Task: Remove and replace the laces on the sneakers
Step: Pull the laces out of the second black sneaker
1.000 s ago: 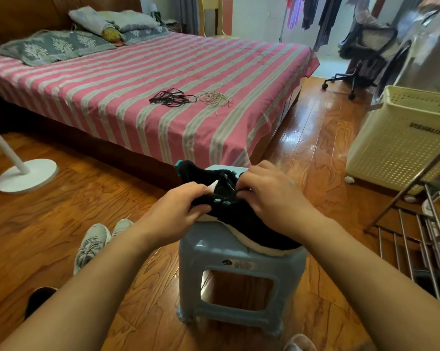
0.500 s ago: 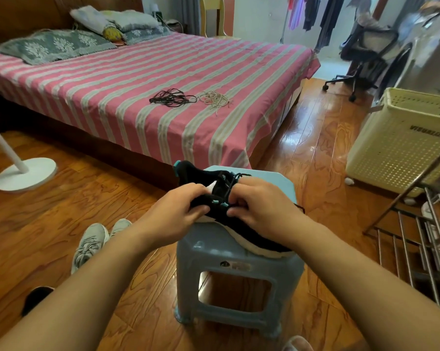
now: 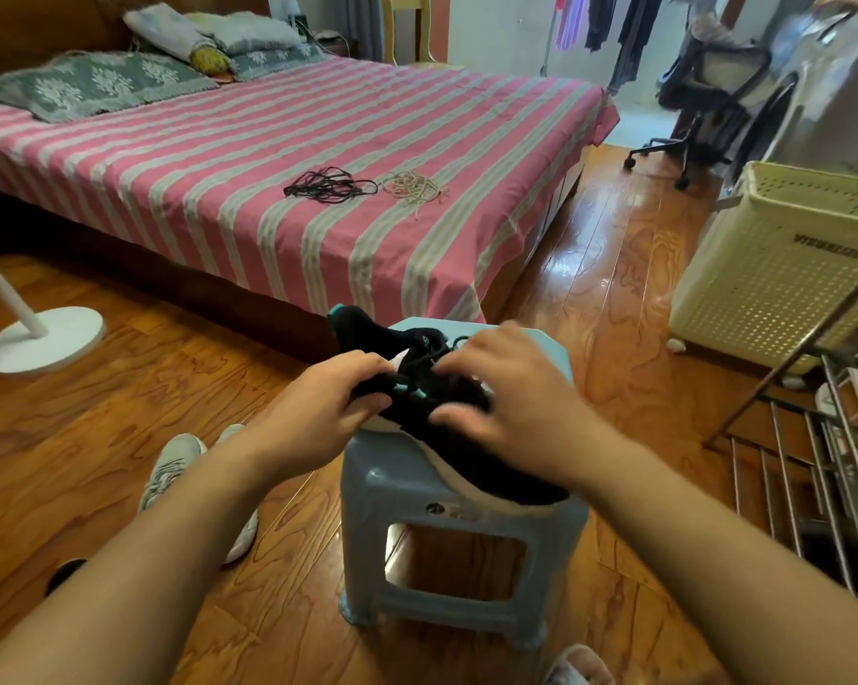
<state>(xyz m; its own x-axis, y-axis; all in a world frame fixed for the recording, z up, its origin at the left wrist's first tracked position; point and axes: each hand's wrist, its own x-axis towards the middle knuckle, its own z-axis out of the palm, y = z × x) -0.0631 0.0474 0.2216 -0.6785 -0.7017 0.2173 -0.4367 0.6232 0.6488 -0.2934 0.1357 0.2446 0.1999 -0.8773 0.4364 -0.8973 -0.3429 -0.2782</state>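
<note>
Here the left hand (image 3: 318, 412) curls its fingers round the black sneaker (image 3: 447, 422) at the lace area; the right hand (image 3: 511, 402) pinches its black lace (image 3: 419, 368); the sneaker lies on a pale blue plastic stool (image 3: 447, 516); spare black laces (image 3: 328, 182) and beige laces (image 3: 414, 185) lie side by side on the striped bed (image 3: 219, 155).

Counts across the bedroom floor and bed

One black sneaker (image 3: 447, 417) on one stool (image 3: 456, 531) at centre; two hands (image 3: 318, 412) (image 3: 511, 402) on it; two pale sneakers (image 3: 170, 472) (image 3: 241, 531) lower left; two lace bundles (image 3: 329, 184) (image 3: 413, 185) on one bed (image 3: 195, 155); one basket (image 3: 783, 264), right.
</note>
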